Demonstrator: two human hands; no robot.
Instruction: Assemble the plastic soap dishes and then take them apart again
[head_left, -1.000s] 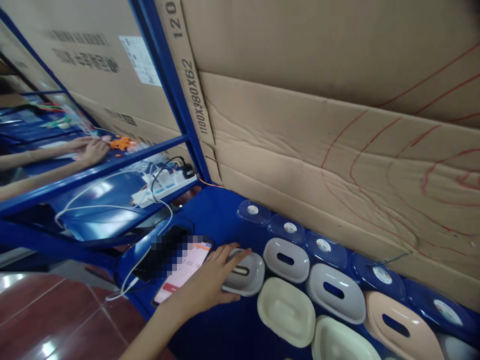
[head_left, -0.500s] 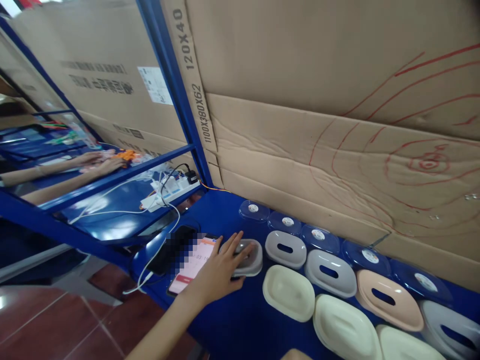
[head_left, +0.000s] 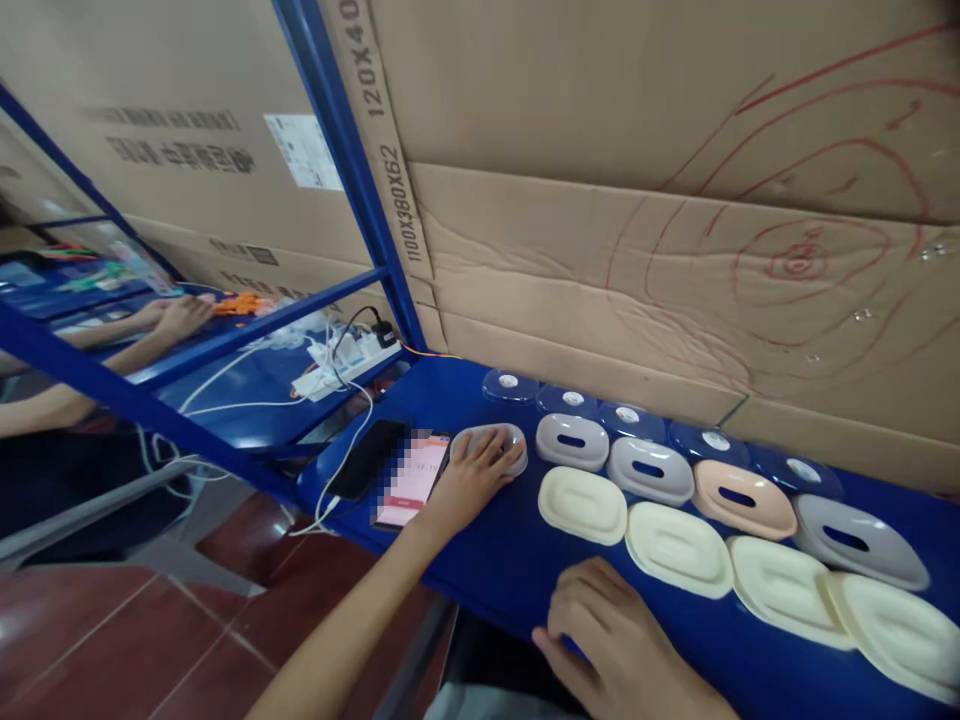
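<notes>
My left hand (head_left: 476, 478) reaches across a grey oval soap dish (head_left: 469, 436) at the left end of the slotted row. Its fingers lie over the dish and bend onto the right rim; the thumb is hidden. My right hand (head_left: 611, 635) hovers by the table's front edge, fingers loosely curled, thumb apart, nothing visible in it. Nearest to it are several cream oval trays (head_left: 679, 550) in the front row. Beside my left hand stand more slotted dishes: grey ones (head_left: 592, 428) and a peach one (head_left: 712, 485).
Transparent oval lids (head_left: 634, 425) with round stickers form the back row against a cardboard panel (head_left: 562, 230). Left of the dishes lie a lit phone (head_left: 420, 480) and a dark phone (head_left: 367, 460) with a white cable. A power strip (head_left: 345, 365) and a co-worker's hands (head_left: 176, 315) are beyond the blue frame.
The view has shifted, so the dishes sit higher and look smaller. My right hand has come fully into view from below. My left hand stays on the grey dish, its fingers less spread.
</notes>
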